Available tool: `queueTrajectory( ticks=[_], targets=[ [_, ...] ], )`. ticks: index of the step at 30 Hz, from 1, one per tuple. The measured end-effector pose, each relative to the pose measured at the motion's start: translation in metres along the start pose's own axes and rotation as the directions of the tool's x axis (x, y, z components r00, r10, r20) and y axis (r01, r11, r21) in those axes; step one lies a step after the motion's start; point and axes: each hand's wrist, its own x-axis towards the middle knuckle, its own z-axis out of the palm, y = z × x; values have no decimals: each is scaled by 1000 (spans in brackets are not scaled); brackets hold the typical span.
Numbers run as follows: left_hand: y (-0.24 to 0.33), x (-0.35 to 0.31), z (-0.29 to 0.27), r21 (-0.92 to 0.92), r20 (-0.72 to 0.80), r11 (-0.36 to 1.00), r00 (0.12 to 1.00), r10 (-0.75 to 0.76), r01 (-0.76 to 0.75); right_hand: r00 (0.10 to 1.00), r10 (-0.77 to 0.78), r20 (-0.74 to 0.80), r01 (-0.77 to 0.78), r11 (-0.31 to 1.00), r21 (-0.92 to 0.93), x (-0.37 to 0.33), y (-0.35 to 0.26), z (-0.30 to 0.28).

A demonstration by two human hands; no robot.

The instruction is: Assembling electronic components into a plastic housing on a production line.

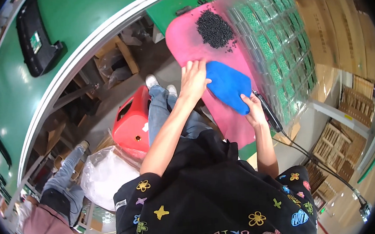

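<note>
Both of my hands hold a flat, bright blue piece (pixel 229 84) just over a pink mat (pixel 184 30); whether it is cloth or thin plastic I cannot tell. My left hand (pixel 193 81) pinches its left edge, thumb lying on the blue surface. At its lower right corner my right hand (pixel 255 110) grips it, thumb on top and fingers mostly hidden beneath. Beyond the blue piece lies a heap of small black parts (pixel 214 29) on the mat, with several strays around it. Close beside my right hand is a black, corded pen-shaped tool (pixel 269 112).
Stacked clear trays of green circuit boards (pixel 266 43) flank the mat's right side. Cardboard boxes (pixel 323 38) stand farther right. A red stool (pixel 132 126) and white plastic bag (pixel 108 177) are at left. A black housing (pixel 36 41) lies on a green bench (pixel 76 15). Another person (pixel 53 218) sits lower left.
</note>
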Motion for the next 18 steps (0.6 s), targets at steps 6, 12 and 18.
queueTrajectory(
  ticks=[6, 12, 18],
  targets=[
    [2, 7, -22, -304, 149, 940, 967, 205, -153, 931, -294, 217, 283, 956, 78, -20, -19, -2],
    [36, 15, -37, -724, 390, 633, 920, 45, 276, 892, -449, 57, 439, 889, 127, 0, -3, -23],
    [-5, 11, 12, -781, 474, 321, 844, -252, 535, 413, -911, -1, 416, 190, -889, -20, 27, 11]
  ],
)
